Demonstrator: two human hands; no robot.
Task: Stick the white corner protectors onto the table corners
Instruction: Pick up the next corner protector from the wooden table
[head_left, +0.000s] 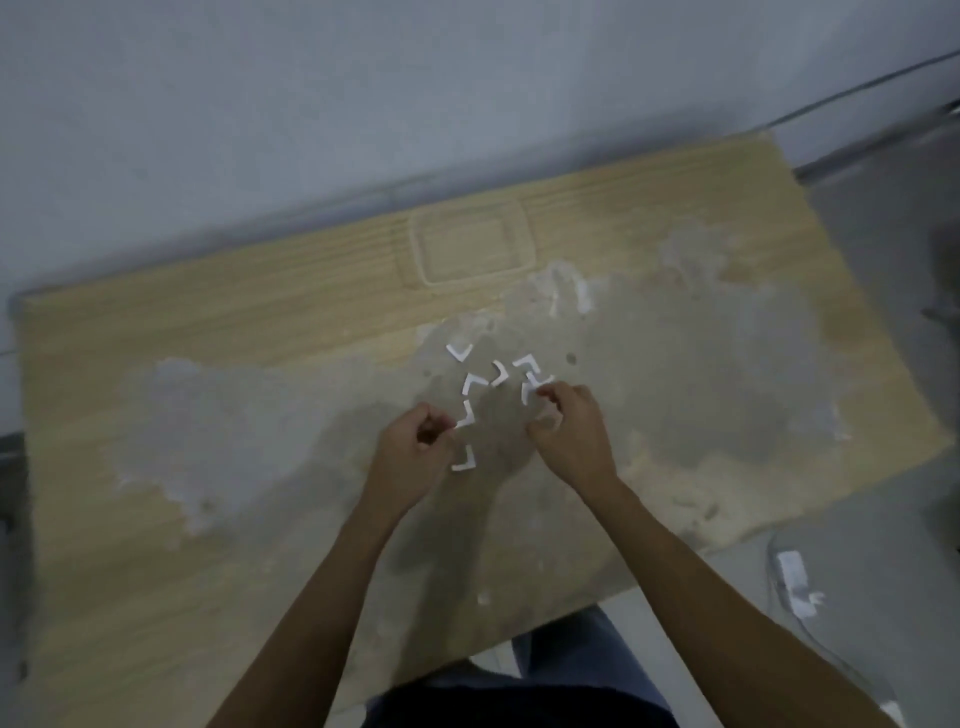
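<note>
Several white L-shaped corner protectors lie scattered in the middle of a worn wooden table. One protector lies farthest back, another lies nearest me beside my left hand. My left hand is curled, its fingertips pinching the end of a protector. My right hand is closed around a protector at the right side of the cluster. The image is blurred, so the exact grip is hard to read.
The tabletop has grey patches where the veneer is worn. A rectangular recessed panel sits near the far edge. The wall runs behind the table. A clear plastic sheet with white scraps lies on the floor at the right.
</note>
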